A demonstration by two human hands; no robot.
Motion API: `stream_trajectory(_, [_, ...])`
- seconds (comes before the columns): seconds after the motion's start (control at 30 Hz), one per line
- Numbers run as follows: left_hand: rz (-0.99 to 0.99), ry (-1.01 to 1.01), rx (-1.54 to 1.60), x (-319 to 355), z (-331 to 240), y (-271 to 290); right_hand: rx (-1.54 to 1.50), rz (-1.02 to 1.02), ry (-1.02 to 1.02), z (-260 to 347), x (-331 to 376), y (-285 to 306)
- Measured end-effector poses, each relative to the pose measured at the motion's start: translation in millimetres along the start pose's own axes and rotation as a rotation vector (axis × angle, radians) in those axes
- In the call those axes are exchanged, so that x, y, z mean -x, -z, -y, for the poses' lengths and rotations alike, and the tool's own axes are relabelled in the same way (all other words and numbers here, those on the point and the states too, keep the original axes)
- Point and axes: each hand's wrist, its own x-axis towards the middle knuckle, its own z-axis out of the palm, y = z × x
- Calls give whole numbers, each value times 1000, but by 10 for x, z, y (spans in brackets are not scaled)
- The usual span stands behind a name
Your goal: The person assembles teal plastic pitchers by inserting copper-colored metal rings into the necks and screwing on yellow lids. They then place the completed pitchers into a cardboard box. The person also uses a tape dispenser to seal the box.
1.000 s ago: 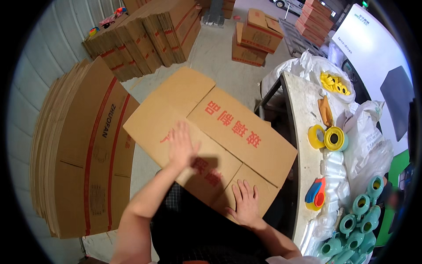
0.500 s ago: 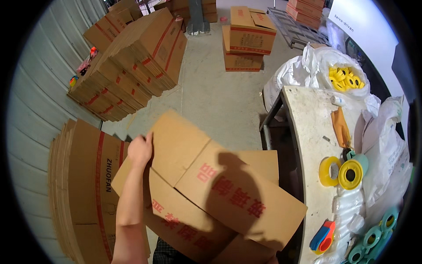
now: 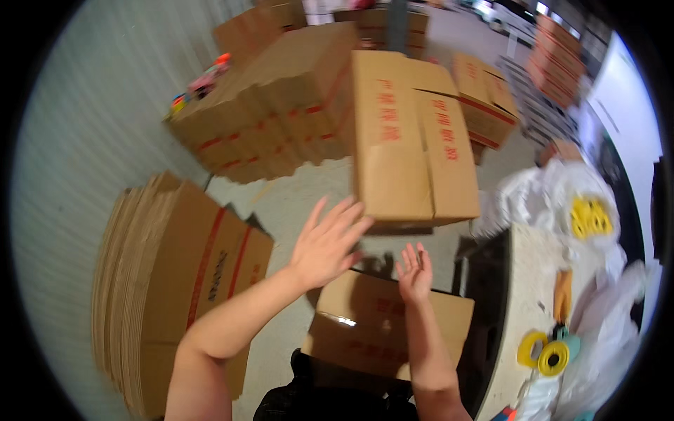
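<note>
The assembled cardboard box (image 3: 411, 140) is in mid-air ahead of the person, above the concrete floor (image 3: 295, 200), clear of both hands. Its flapped face, with red printing and a centre seam, is turned toward the camera, and the box is tilted slightly.

Left hand (image 3: 326, 245): raised below the lower left corner of the box, palm forward, fingers fully spread and extended. It holds nothing; the fingertips are just beside the box's lower edge, and contact cannot be confirmed.

Right hand (image 3: 415, 270): raised below the box, well under its lower edge, fingers extended and slightly parted. It holds nothing and touches nothing.

A second cardboard box (image 3: 390, 330) sits low in front of the person, directly beneath the right hand, top face up, with a strip of clear tape catching light.

Surroundings:
- Stack of flattened cartons (image 3: 168, 281), at the left, standing on edge against the corrugated wall (image 3: 84, 119).
- Row of assembled boxes (image 3: 267, 119), on the floor behind the airborne box.
- Worktable (image 3: 519, 295), at the right, carrying yellow tape rolls (image 3: 544, 354) and white plastic bags (image 3: 540, 200)
</note>
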Motion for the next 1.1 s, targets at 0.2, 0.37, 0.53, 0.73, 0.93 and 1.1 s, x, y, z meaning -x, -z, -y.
stream_trajectory(0.2, [77, 1302, -563, 4639, 1820, 602, 189, 101, -625, -1719, 1122, 315])
stream_trajectory(0.37, [187, 1606, -587, 6319, 1452, 860, 653, 208, -1046, -3281, 2274, -1152])
stream_trajectory(0.53, [-168, 1621, -119, 6008, 810, 970, 935, 453, -728, -4484, 2568, -3007])
stream_trajectory(0.73, [224, 1241, -394, 6061, 945, 1612, 1289, 509, -454, -5146, 2696, -2827])
stream_trajectory(0.93, [603, 1021, -45, 6019, 1117, 1661, 1334, 443, -457, -4599, 2365, -1979])
stream_trajectory(1.1, [158, 896, -152, 4842, 1268, 2874, 1402, 730, -564, -1632, 2420, -3203])
